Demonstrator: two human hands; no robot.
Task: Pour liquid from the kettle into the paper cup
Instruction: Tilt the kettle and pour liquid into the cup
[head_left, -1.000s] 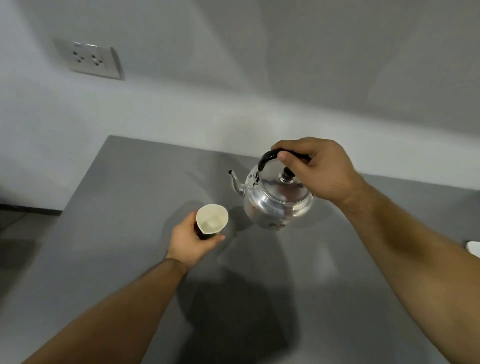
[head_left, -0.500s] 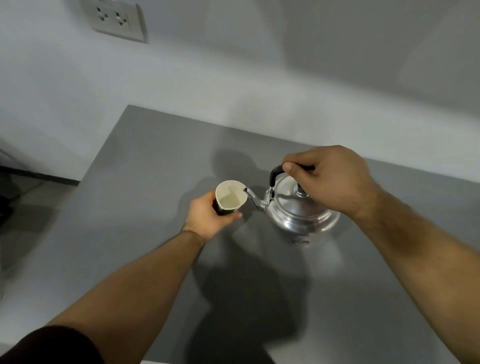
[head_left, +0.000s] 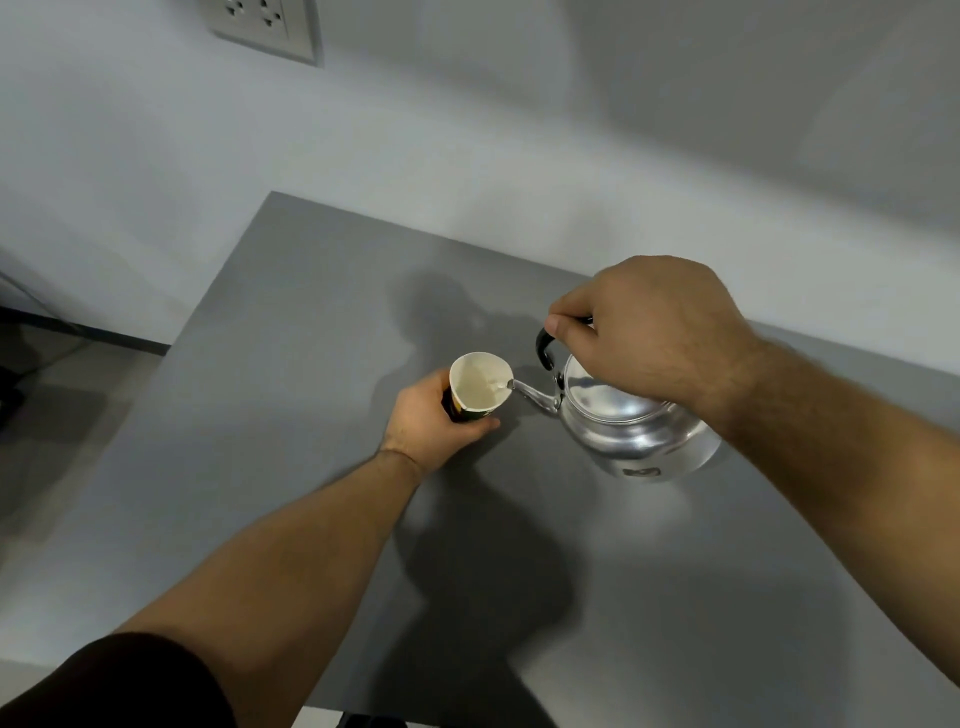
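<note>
The left hand (head_left: 427, 414) wraps around a dark paper cup with a white inside (head_left: 478, 387); the right hand (head_left: 649, 332) grips the black handle of a shiny round metal kettle (head_left: 623, 431), spout tip over the cup's rim, above the grey tabletop (head_left: 311, 338).

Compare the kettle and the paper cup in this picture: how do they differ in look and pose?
The kettle is shiny metal with a black handle; the paper cup is pale inside with a dark printed outside. The kettle is wider and lidded; the cup is narrower and open-topped. The kettle's spout tip sits at the cup's rim. The right hand grips the kettle's handle from above; the left hand wraps the cup's side. Both are held over the grey table.
</note>
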